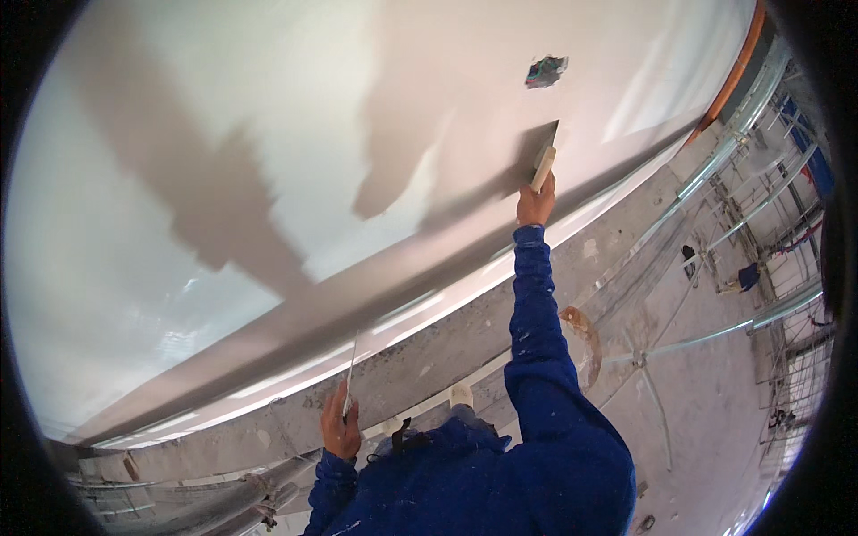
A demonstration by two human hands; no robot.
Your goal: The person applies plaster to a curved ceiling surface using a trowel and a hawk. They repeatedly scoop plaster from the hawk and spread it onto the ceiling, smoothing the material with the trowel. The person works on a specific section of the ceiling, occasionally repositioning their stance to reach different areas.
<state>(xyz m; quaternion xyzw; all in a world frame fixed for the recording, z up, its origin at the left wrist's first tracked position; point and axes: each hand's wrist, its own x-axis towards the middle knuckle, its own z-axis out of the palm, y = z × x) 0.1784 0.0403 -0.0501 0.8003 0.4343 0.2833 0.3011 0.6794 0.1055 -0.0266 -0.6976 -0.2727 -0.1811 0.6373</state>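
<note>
My right hand (534, 204) is stretched up on a blue-sleeved arm. It grips the pale wooden handle of a plastering trowel (544, 161), whose blade lies flat against the white plastered surface (268, 107). My left hand (340, 431) is low near my body, closed around a thin flat blade (350, 373) seen edge-on and pointing up. Darker grey patches (223, 205) spread over the white surface to the left of the trowel. A small ragged hole (546, 71) with coloured material in it sits just above the trowel.
A bare concrete band (447, 344) runs along the white surface's lower edge. An orange pipe (735, 76) follows its upper right edge. Metal rails and scaffold tubes (760, 205) fill the right side. A small figure in blue (744, 278) is far off there.
</note>
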